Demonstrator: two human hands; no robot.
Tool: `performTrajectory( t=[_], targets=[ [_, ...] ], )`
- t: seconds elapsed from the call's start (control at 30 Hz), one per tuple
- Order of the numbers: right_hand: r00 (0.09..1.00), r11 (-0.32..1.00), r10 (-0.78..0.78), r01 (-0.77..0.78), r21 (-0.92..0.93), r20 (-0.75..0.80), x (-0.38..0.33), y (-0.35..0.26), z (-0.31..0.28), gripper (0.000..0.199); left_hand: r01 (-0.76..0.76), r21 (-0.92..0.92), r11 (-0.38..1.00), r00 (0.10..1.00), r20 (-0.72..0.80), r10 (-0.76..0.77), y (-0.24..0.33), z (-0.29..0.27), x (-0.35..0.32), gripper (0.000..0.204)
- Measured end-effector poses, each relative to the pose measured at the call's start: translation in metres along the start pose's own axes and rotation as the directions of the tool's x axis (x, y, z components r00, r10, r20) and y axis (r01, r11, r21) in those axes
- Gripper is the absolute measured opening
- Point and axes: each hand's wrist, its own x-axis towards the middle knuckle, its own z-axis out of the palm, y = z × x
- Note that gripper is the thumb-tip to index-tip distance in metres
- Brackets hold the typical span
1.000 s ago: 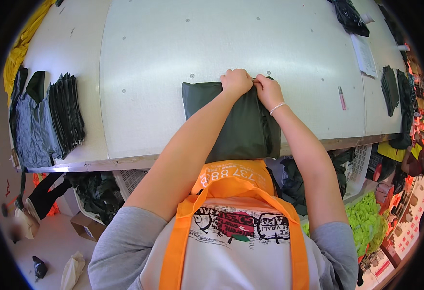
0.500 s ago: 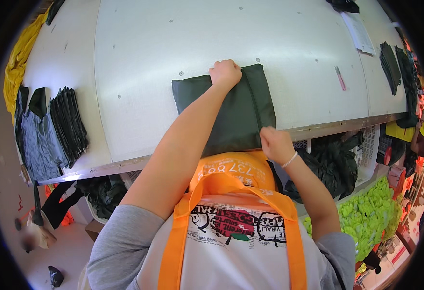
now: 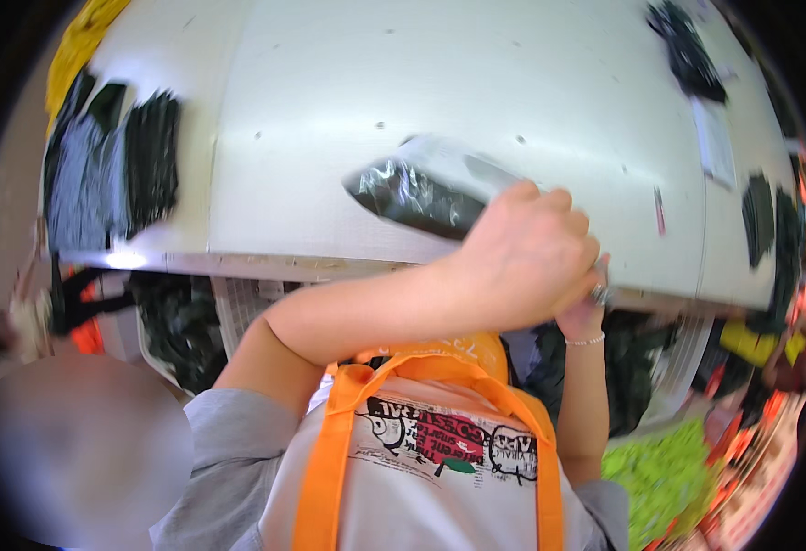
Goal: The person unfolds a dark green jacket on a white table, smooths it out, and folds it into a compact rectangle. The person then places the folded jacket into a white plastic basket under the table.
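One bagged dark garment [image 3: 421,193] (glossy) in left hand [image 3: 522,253] grip.

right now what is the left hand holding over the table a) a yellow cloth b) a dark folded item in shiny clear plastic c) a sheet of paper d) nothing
b: the left hand grips the near end of a dark folded item in a glossy clear plastic bag, lifted over the white table; the yellow cloth lies untouched at the far left corner.
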Motion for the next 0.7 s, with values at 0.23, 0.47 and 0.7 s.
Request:
performTrajectory(
  t=[0.23,0.47,0.7],
  targets=[
    [0.949,0.606,-0.284,0.065,-0.793,-0.139,0.121,0.024,-0.076,0.059,0.791,-0.079,0.606,0.544,-0.360,-0.758,-0.150,0.141,-0.100,0.076],
    [0.992,-0.017,0.032,0.126,-0.992,0.126,0.090,0.028,-0.037,0.051,0.932,-0.312,0.187,0.063,-0.369,-0.927,0.002,0.134,-0.202,0.084],
    [0.643,-0.062,0.585,0.643,-0.763,0.494,0.025,0.228,0.048,0.103,0.756,-0.651,-0.077,-0.433,-0.409,-0.803,0.076,0.173,-0.416,0.083]
  ],
)
